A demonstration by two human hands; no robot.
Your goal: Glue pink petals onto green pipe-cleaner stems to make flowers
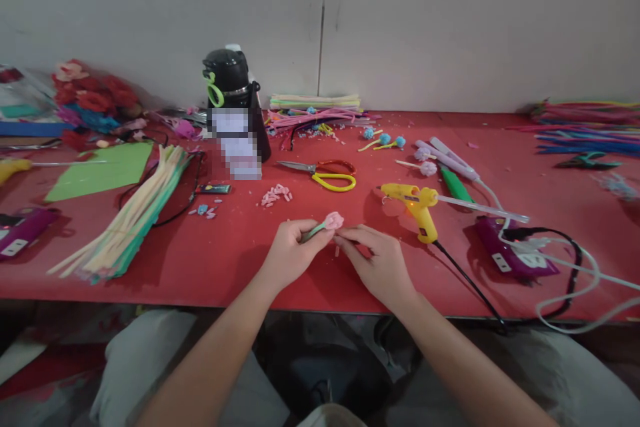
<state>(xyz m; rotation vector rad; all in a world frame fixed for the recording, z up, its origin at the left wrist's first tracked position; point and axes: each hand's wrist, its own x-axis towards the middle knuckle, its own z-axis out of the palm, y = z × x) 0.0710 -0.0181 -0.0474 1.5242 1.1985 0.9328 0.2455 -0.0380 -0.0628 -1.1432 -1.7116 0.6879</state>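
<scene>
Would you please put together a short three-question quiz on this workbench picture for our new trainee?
1. Which hand grips the green stem of the pink flower?
2. Fill in the colour: the scissors on the red table have one red-orange handle and one ____ handle.
3. Which of these stands upright on the table?
A. the scissors
B. the black bottle
C. the pink flower

Key:
1. The left hand.
2. Yellow.
3. B: the scissors lie flat, and the pink flower is held.
</scene>
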